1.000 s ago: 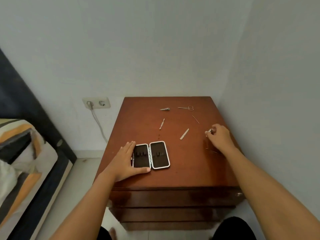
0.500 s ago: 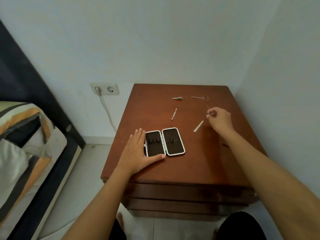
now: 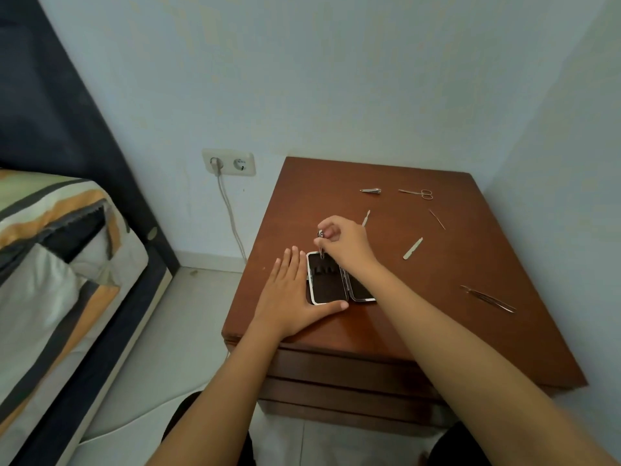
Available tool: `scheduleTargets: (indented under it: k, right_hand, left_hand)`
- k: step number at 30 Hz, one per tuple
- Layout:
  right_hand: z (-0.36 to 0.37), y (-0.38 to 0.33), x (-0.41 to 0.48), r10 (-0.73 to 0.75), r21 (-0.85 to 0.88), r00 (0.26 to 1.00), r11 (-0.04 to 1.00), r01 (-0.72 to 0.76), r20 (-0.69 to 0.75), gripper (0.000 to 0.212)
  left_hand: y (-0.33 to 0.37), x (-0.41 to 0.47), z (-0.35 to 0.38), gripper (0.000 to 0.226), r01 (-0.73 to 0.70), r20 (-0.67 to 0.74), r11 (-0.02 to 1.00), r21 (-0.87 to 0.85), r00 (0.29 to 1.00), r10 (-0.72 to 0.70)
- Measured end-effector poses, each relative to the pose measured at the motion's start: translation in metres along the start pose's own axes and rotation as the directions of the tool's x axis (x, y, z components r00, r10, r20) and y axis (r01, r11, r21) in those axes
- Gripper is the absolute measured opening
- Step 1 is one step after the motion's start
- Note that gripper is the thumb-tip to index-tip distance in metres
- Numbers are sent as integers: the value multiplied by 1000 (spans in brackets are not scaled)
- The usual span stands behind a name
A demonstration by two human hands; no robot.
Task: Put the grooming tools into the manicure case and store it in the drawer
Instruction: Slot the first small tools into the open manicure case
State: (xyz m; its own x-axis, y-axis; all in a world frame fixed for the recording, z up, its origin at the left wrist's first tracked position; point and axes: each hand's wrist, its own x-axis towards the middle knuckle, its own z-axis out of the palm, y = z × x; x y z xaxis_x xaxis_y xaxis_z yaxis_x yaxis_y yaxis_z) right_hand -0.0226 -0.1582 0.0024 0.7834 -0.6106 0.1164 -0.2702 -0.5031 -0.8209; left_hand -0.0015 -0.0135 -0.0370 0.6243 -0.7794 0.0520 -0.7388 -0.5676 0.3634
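The manicure case (image 3: 327, 280) lies open and flat on the wooden nightstand (image 3: 420, 280), showing its dark lining and white rim. My left hand (image 3: 290, 294) presses flat against its left edge, thumb along the front. My right hand (image 3: 341, 242) pinches a small metal tool (image 3: 321, 243) upright, tip touching the case's left half at the far end. Loose on the top lie a nail clipper (image 3: 370, 190), small scissors (image 3: 416, 193), a thin pick (image 3: 437, 219), a short pusher (image 3: 365, 218), a nail file (image 3: 412, 248) and tweezers (image 3: 487, 298).
The nightstand's drawer fronts (image 3: 336, 375) are closed below the top. Walls stand behind and to the right. A wall socket with a plugged cable (image 3: 228, 163) and a bed with striped bedding (image 3: 50, 264) are at the left.
My right hand carried the small metal tool from the right side of the top leftwards over the open case. My left hand stayed at the case. The view shifted left.
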Motion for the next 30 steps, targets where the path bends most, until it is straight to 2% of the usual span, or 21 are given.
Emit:
scheduleTargets:
  k: [6,10,15,17,19,22,25,28,30]
  right_hand:
    - [5,9,-6,8,-123,992,992,7,124,20]
    - [-8,8,-11,-71,-332,963,930,158,261,20]
    - [-20,17,-16,-185,-284,913,912,297,363,14]
    - [-30,23,-8,-202,-239,932,930,279,300,14]
    - [-42,32,9,-189,-226,969,948,223,160,17]
    - [-55,49,48,-113,-318,993,941,116,26,29]
    - [-62,65,83,-18,-386,1000,923,16,-2,41]
    - [-68,76,111,12,-427,1000,904,-22,-27,49]
    - [-69,83,125,41,-466,999,884,-30,12,51]
  left_hand:
    - [1,0,-1,123,6,18,1000,-3,1000,-6]
    - [1,-1,-1,123,13,19,1000,-14,1000,-12]
    - [1,0,-1,124,12,14,1000,-18,1000,-12]
    - [0,1,1,127,15,6,1000,-28,1000,-15]
    - [-2,2,2,130,18,1,999,-29,1000,-18]
    - [-4,2,4,128,14,-9,999,-30,1000,-14]
    - [-5,2,4,127,8,-21,999,-37,1000,-9]
    - [-7,4,5,125,0,-26,999,-36,1000,-1]
    - [-7,5,5,125,-2,-29,999,-34,1000,1]
